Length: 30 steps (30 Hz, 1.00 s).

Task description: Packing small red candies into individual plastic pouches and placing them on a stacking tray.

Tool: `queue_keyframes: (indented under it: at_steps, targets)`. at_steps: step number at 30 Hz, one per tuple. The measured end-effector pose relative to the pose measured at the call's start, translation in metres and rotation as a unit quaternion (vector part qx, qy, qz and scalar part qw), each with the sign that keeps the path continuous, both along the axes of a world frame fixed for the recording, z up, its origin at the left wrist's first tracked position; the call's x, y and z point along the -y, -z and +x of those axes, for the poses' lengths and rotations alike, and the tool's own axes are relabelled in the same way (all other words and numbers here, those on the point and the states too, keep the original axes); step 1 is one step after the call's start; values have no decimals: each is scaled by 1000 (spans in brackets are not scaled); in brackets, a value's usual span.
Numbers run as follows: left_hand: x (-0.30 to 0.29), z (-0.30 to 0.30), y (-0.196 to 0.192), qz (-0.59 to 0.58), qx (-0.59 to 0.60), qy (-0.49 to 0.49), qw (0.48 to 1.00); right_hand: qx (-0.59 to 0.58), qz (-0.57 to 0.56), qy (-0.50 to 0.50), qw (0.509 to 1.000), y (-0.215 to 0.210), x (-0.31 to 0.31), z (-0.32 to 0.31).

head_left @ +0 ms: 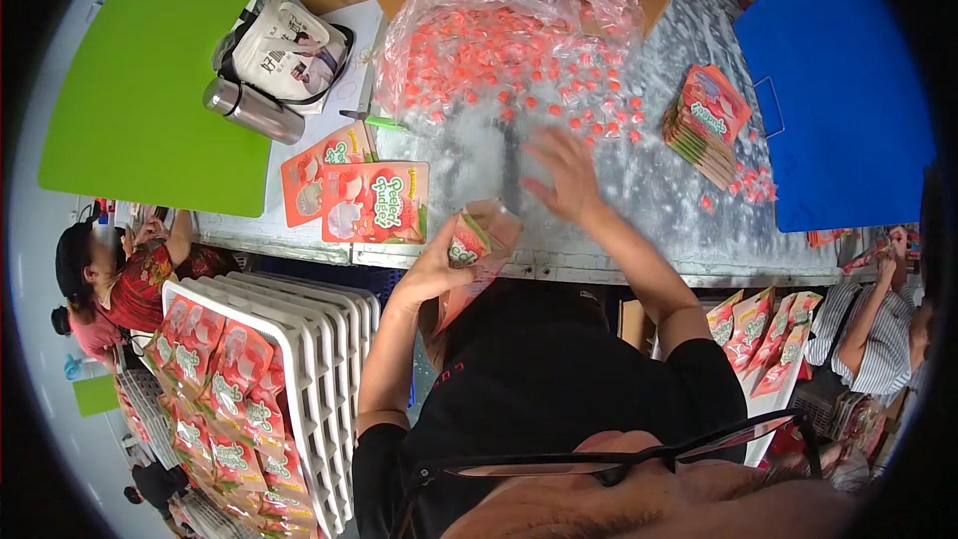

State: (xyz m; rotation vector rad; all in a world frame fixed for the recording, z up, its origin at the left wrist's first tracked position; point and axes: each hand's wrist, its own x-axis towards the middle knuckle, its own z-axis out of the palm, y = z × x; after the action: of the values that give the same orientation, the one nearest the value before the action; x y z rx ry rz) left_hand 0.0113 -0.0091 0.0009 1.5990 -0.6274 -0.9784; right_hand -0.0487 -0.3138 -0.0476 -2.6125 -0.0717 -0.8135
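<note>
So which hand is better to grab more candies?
Probably the right hand: it is open and spread over the loose red candies on the table. The left hand is busy holding a pouch.

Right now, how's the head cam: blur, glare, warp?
Head view: strong fisheye, black corners, the table edge bows. The right hand is motion-blurred over the candies; the left hand and its pouch are fairly sharp. Glare off the clear candy bag and the foil tabletop. Even light, weak shadows.
</note>
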Motion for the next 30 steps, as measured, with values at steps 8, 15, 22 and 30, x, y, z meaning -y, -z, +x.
queue_keyframes:
  at_steps: [8, 15, 22, 30]
  targets:
    - [-15, -21, -8, -34, -49, -66, 996, -193, -69, 37, 978, 46, 31, 31]
    - [-37, -27, 9, -68, -78, -126, 987, -167, 533, -81, 825, 50, 16, 3]
    - [-42, -30, 4, -88, -103, -161, 978, -94, 506, -44, 857, 52, 55, -21]
    - [-41, -27, 7, -74, -70, -165, 981, -215, 2, -46, 975, 32, 14, -20]
